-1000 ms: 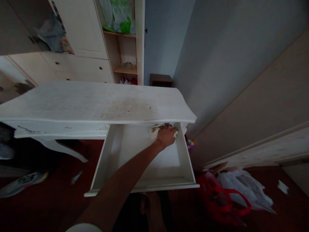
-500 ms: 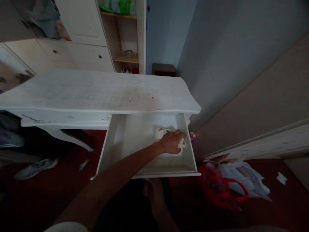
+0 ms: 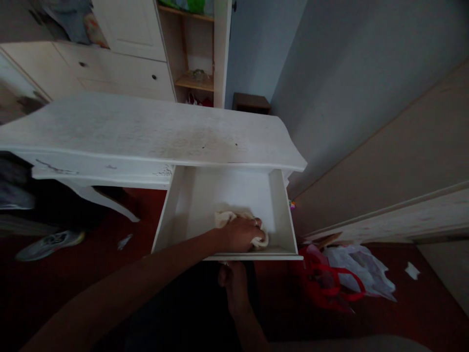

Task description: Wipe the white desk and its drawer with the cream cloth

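My left hand point(image 3: 240, 233) is inside a pulled-out white drawer point(image 3: 289, 222), its fingers closed over a crumpled cream cloth point(image 3: 224, 218). The cloth bunches out on both sides of the hand and lies against the drawer bottom near the front panel. A ring shows on one finger. Below the drawer's front edge is my right hand point(image 3: 235, 281), with curled fingers close to the front panel; what they grip, if anything, is hidden in shadow. The drawer belongs to a white desk point(image 3: 146, 124) with a scuffed, smudged top and curved legs.
A red bag point(image 3: 318, 283) and a white plastic bag point(image 3: 361, 266) lie on the red floor at right. A sneaker point(image 3: 51, 244) rests at lower left. White cabinets point(image 3: 128, 29) stand behind the desk, and a wall runs along the right.
My left hand has drawn the cloth from the drawer's right side toward the front and a little left. My right hand stays below the drawer front. The view has shifted slightly.
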### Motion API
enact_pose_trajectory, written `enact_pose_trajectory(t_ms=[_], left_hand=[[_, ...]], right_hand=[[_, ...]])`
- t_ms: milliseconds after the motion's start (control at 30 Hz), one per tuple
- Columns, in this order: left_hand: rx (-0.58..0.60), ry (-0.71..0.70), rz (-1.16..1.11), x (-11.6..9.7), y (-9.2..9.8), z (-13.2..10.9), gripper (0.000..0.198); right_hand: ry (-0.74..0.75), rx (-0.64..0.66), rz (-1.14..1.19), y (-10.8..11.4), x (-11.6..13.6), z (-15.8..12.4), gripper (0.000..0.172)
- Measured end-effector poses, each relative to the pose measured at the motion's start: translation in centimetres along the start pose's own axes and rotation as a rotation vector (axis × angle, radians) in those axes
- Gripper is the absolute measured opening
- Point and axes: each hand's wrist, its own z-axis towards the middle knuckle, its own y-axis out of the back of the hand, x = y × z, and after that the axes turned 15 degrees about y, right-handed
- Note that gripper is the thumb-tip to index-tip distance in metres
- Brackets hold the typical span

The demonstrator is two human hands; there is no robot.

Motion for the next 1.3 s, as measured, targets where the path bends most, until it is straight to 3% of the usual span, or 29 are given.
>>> enact_pose_trajectory(t_ms=[100, 233, 400, 600, 867, 1133, 1300], left_hand=[[0.05, 0.083, -0.01, 2.4, 1.2, -3.9, 0.041], [0.062, 0.352, 0.054, 4.8, 2.5, -8.6, 0.048], [0.003, 0.634, 0.13, 5.5, 3.1, -11.3, 0.061], [-0.085, 0.722, 0.245, 5.1, 3.2, -9.5, 0.044], [-0.241, 0.865, 0.404, 8.6, 6.4, -6.0, 0.043], [-0.314, 0.977, 0.295, 10.9, 8.0, -2.2, 0.036], [-0.365, 0.945, 0.215, 10.0, 7.0, 0.2, 0.035]], right_hand=[[-0.007, -0.043, 0.037, -0.2, -0.1, -0.1, 0.043], [-0.014, -0.021, 0.034, -0.1, -0.1, -0.1, 0.043], [-0.025, 0.034, -0.039, 0.4, 0.2, 0.1, 0.048], [-0.021, 0.034, -0.046, 0.7, 0.0, 0.2, 0.048], [0.005, 0.046, 0.015, 1.2, -1.0, 0.4, 0.047], [-0.031, 0.06, -0.023, 0.9, -0.7, 0.6, 0.048], [-0.032, 0.041, -0.038, 0.7, -0.6, 0.4, 0.048]])
